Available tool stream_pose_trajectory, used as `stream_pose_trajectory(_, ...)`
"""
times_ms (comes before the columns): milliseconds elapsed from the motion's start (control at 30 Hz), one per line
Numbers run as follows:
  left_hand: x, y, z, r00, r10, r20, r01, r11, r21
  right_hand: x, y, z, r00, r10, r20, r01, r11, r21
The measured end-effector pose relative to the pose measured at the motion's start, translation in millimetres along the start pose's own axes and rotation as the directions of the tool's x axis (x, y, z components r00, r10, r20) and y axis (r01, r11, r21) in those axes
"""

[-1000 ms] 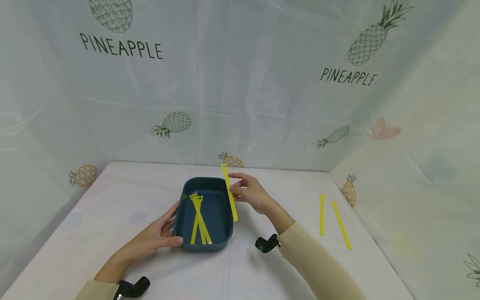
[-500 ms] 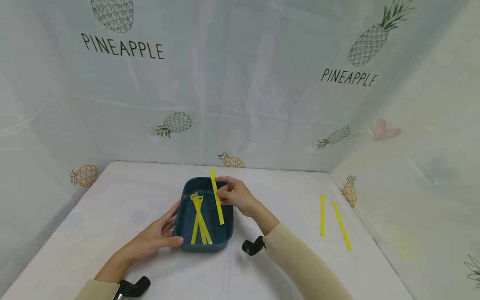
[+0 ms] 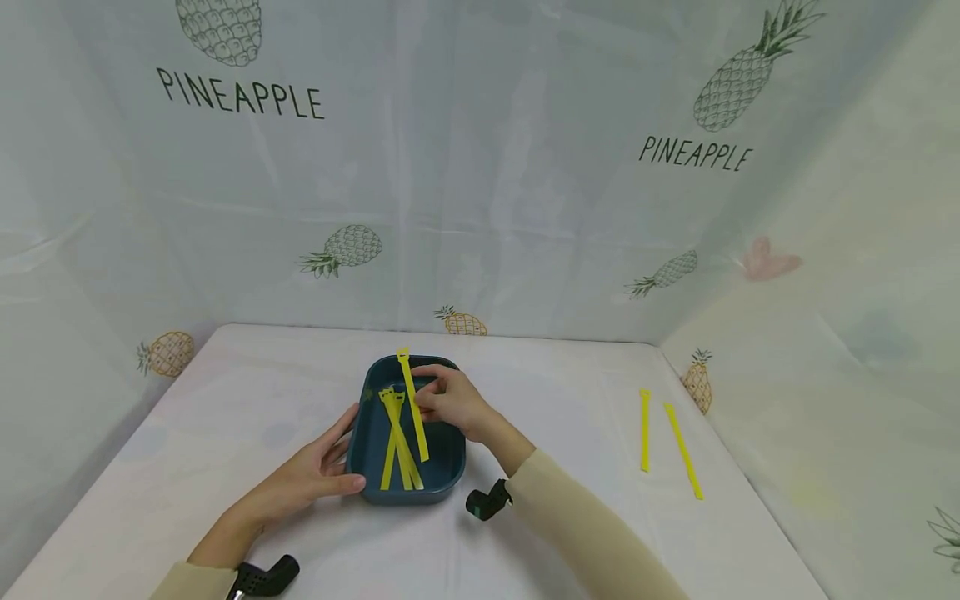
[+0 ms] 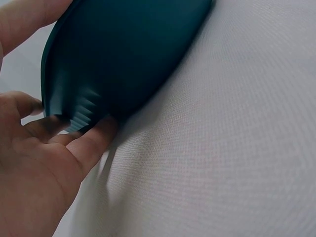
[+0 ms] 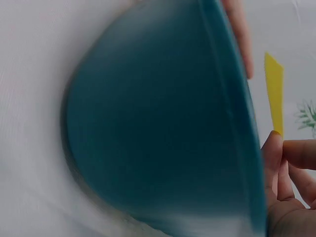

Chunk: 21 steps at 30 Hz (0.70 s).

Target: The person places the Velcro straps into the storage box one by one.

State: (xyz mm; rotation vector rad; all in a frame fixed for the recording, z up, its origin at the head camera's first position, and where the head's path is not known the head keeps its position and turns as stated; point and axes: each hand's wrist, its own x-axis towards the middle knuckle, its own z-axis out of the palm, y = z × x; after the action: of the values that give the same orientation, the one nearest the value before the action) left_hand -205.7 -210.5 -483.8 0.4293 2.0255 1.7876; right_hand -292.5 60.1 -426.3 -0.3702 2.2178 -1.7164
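Note:
A dark blue rectangular container [image 3: 444, 471] stands on the table with a few crossed yellow cable ties [image 3: 397, 435] lying in it. My left hand [image 3: 303, 482] grips its left side, the thumb at the near left corner and the other fingers along the wall [image 4: 98, 128]. Above the container's inside, my right hand [image 3: 456, 406] pinches one yellow cable tie [image 3: 414, 415] between thumb and finger. The slotted end of this tie points away over the far rim. In the right wrist view, the pinched tie [image 5: 275, 94] sticks up beyond the container's rim.
Two more yellow cable ties, one upright in view [image 3: 645, 431] and one slanted [image 3: 683, 452], lie apart on the right of the white table [image 3: 562, 375]. Pineapple-printed sheeting [image 3: 480, 167] hangs behind and at the sides. Each wrist wears a black camera [image 3: 489, 500].
My right hand has carried the pinched cable tie leftward, from the container's right rim to over its inside beside the other ties. The left hand and container have stayed put.

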Motion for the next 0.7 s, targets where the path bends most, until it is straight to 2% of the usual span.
stream_pose_trajectory(700, -2.2, -0.1, -0.2, 1.0, 0.019, 0.001, -0.019, 1.0, 0.02, 11.3, 14.7, 25.4, 0.998, 0.042, 0.038, -0.042, 0.999, -0.005)
